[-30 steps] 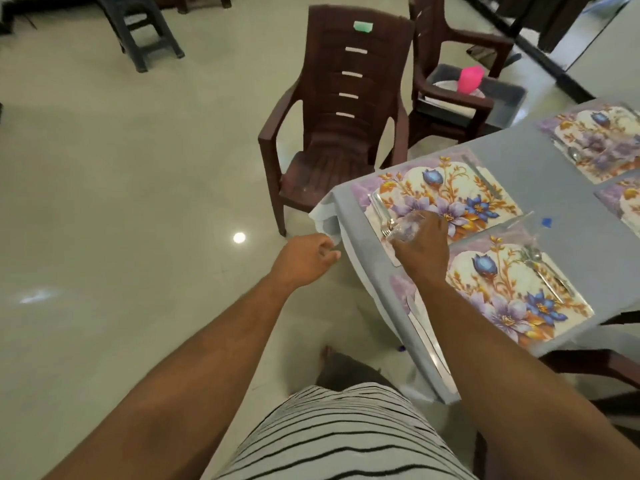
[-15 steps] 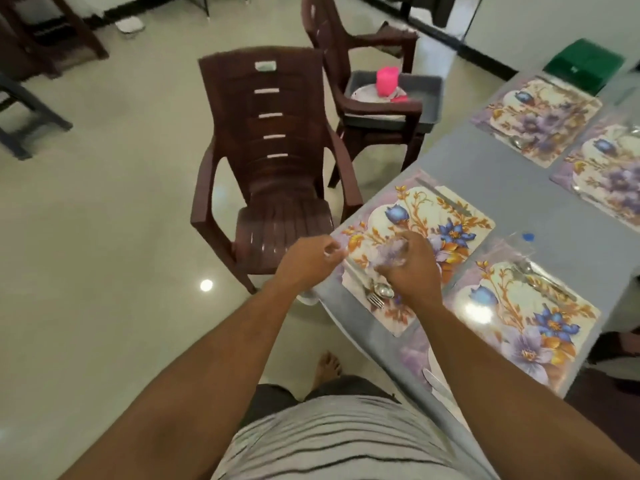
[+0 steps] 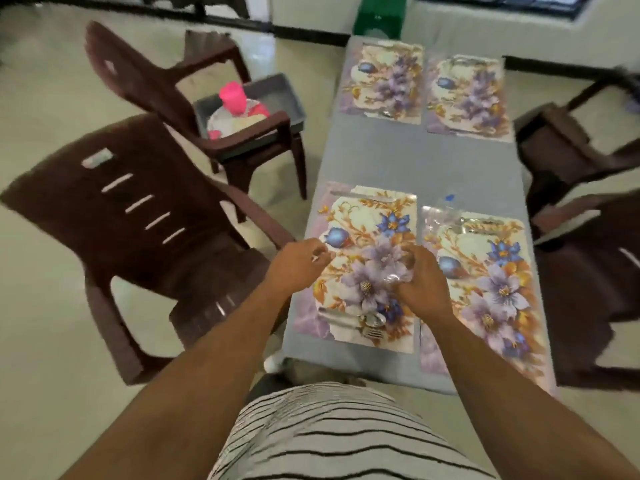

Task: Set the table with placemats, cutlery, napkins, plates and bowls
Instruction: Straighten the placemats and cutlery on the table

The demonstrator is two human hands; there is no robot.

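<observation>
Several floral placemats lie on the grey table (image 3: 415, 161). Over the near left placemat (image 3: 363, 223) my right hand (image 3: 419, 282) grips a crumpled clear plastic wrapper (image 3: 398, 271). My left hand (image 3: 298, 265) hovers at that mat's left edge and pinches a small pale scrap between its fingertips. A spoon and fork (image 3: 367, 323) lie along the mat's near edge, and a knife (image 3: 360, 196) lies at its far edge. The near right placemat (image 3: 485, 271) carries cutlery (image 3: 481, 221) at its far edge. Two more placemats (image 3: 384, 77) (image 3: 467, 91) sit at the far end.
A brown plastic chair (image 3: 138, 216) stands left of the table. Behind it a second chair (image 3: 180, 81) holds a grey bin (image 3: 277, 95) with white plates and a pink cup (image 3: 232, 98). More brown chairs (image 3: 581, 258) line the right side. A green box (image 3: 379, 15) sits beyond the table.
The view has swung round to face along the table. Both hands have come together over the near left placemat, the right still holding the clear wrapper.
</observation>
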